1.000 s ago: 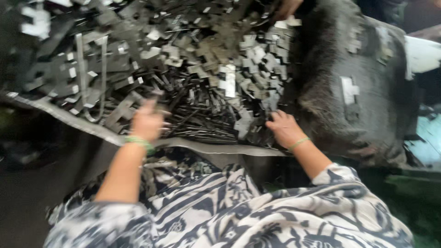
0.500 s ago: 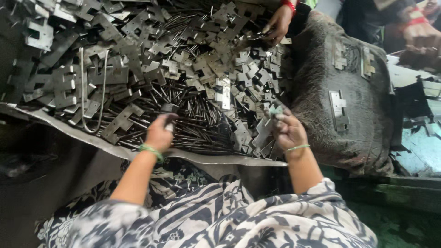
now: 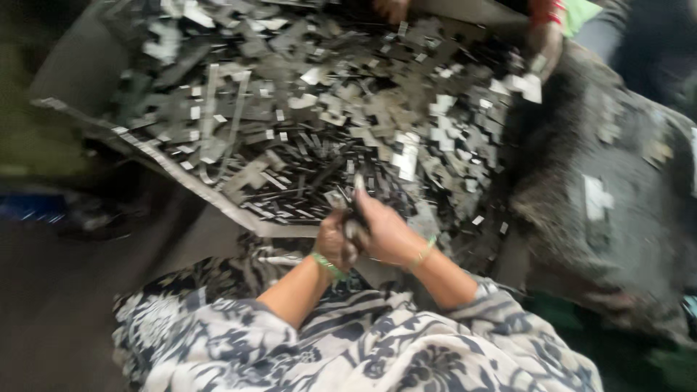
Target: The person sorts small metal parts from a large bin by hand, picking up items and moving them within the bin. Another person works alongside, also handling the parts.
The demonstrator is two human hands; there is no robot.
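A small dark metal piece (image 3: 356, 210), blurred, sits between both hands at the near edge of the scrap pile (image 3: 327, 131). The left hand (image 3: 335, 243) is curled closed around it; the right hand (image 3: 385, 232) grips it from the other side, fingers closed. Another person's hand (image 3: 543, 51) reaches in at the far side.

No packages, labels, signs or screens are in view.

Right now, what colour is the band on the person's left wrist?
Green. The wristband on the left hand shows in the head view.
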